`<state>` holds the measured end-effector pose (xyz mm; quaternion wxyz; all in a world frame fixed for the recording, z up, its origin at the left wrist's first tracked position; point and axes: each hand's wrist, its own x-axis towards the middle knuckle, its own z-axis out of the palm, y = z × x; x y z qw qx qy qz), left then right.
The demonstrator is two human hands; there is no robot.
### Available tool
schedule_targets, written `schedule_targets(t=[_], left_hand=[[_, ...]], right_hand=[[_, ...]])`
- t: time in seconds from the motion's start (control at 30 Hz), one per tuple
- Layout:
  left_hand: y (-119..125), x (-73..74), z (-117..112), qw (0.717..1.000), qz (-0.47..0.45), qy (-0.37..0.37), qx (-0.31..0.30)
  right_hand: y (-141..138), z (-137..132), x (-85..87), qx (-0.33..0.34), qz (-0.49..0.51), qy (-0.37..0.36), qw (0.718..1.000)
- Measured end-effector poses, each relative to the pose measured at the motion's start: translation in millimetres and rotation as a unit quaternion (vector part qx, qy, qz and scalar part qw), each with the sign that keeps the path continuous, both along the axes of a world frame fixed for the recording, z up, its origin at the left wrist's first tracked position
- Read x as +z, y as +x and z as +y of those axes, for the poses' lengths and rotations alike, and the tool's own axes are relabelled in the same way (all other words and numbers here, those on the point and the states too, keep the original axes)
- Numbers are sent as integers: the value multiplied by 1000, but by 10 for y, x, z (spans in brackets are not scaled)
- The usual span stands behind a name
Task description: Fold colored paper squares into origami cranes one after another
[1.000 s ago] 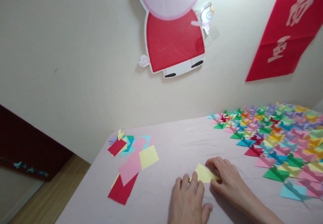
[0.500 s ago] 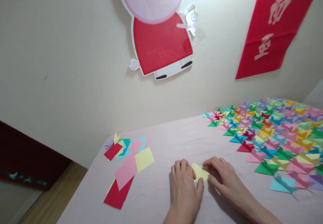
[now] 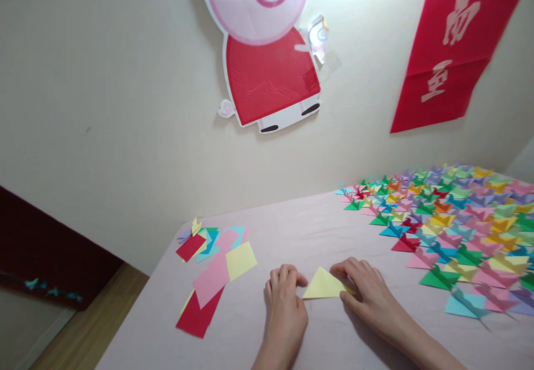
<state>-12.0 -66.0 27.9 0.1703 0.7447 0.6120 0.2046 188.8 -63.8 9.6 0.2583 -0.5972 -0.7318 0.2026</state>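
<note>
A pale yellow sheet of origami paper [image 3: 323, 285], folded into a triangle, lies on the cloth-covered table with its peak pointing away from me. My left hand [image 3: 286, 306] rests beside its left corner, fingers bent, thumb and forefinger apart; whether it touches the paper I cannot tell. At the right corner, my right hand [image 3: 369, 292] has its thumb at the lower edge and its fingers at the sloping side, holding the paper. That corner is partly hidden by the hand.
Loose coloured paper, including a pink sheet [image 3: 212, 278], a red sheet [image 3: 202, 314] and a yellow square [image 3: 242, 261], lies left. Rows of folded paper cranes [image 3: 442, 281] fill the table's right side. Behind rises a wall with a cartoon pig cutout [image 3: 271, 78] and red banner [image 3: 446, 53].
My left hand has moved left off the folded paper, uncovering more of the yellow triangle. The right hand stays near its right corner. The view has shifted slightly.
</note>
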Motion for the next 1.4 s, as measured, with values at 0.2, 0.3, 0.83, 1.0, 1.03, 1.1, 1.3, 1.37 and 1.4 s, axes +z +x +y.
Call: schedule_targets(t=[0.2, 0.3, 0.83, 1.0, 1.03, 1.1, 1.3, 1.37, 1.4], left_hand=[[-161, -91, -113, 999, -33, 33, 19], [-147, -141, -194, 998, -22, 56, -9], [-218, -321, -289, 963, 91, 82, -239], [-175, -419, -330, 963, 101, 121, -216], [-158, -428, -337, 964, 92, 126, -214], [-119, -415, -343, 970, 59, 122, -204], [-41, -228, -320, 987, -25, 27, -154], [-48, -220, -319, 991, -21, 19, -129], [-54, -240, -320, 992, -8, 33, -124]], right_hand=[[21, 26, 1, 32, 35, -16, 999], [-40, 60, 29, 45, 35, -17, 998], [80, -7, 55, 204, -30, 78, 975], [234, -84, 129, 210, -26, 46, 976], [250, -98, 139, 209, -25, 43, 977], [260, -119, 151, 204, -25, 42, 978], [183, -94, 141, 138, 14, 5, 990], [142, -62, 126, 78, 40, -20, 996], [122, -43, 117, 49, 49, -28, 997]])
